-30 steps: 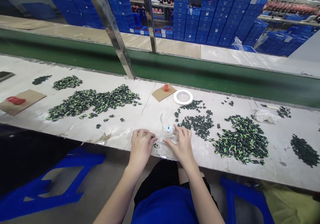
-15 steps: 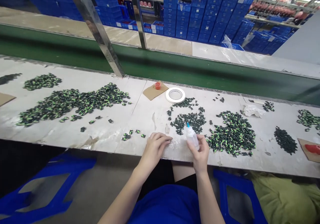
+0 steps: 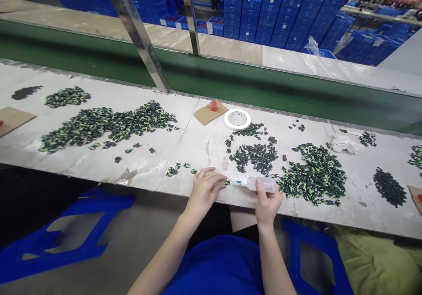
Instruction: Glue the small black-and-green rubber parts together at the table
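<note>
— Squeeze bottle [image 3: 253, 183] moved: nozzle-up in the earlier frame, now tipped level, its blue-tipped nozzle [image 3: 238, 182] directed left.

— State the layout.

— White worktable [image 3: 194, 150]: left pile [image 3: 99, 123] of green-and-black pieces; right pile [image 3: 313, 176], smaller. Both hands work between them, at the near edge.

— Hand states?

— Right hand [image 3: 268, 202]: grasping the bottle body. Left hand [image 3: 206, 187]: fingertips pinching one dark piece [image 3: 227, 182], located just left of the nozzle; contact cannot be determined.
</note>
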Demonstrator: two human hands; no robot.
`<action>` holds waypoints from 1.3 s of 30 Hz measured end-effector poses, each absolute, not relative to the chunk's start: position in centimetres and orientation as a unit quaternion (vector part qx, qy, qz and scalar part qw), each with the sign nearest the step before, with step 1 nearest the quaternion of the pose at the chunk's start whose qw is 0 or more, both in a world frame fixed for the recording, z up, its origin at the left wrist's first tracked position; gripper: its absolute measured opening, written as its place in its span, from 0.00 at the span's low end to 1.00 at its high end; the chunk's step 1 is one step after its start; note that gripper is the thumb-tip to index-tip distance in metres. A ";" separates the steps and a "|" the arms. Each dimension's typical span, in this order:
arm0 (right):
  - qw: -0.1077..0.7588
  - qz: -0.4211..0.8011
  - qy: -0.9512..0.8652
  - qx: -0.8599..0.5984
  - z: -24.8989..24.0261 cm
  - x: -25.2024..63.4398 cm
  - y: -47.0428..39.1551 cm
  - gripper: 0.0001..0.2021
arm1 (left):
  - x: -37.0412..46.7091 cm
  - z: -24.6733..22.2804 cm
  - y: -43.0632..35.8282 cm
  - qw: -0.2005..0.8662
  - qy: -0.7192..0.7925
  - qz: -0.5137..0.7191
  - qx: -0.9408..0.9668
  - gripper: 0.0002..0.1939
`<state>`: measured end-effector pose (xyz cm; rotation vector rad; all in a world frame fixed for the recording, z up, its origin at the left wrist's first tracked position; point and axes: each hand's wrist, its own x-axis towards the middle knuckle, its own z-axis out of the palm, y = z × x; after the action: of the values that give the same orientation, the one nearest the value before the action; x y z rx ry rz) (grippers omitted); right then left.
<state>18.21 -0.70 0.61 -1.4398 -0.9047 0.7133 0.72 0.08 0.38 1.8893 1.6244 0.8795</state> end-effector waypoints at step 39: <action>0.557 0.291 -0.456 -0.630 0.4 17.4 -0.4 0.15 | 1.0 1.0 0.4 0.281 0.613 0.323 0.663 0.05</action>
<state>17.36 -0.39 0.40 -1.4860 -1.0761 0.6866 1.04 0.36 1.00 1.7773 1.6433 0.8668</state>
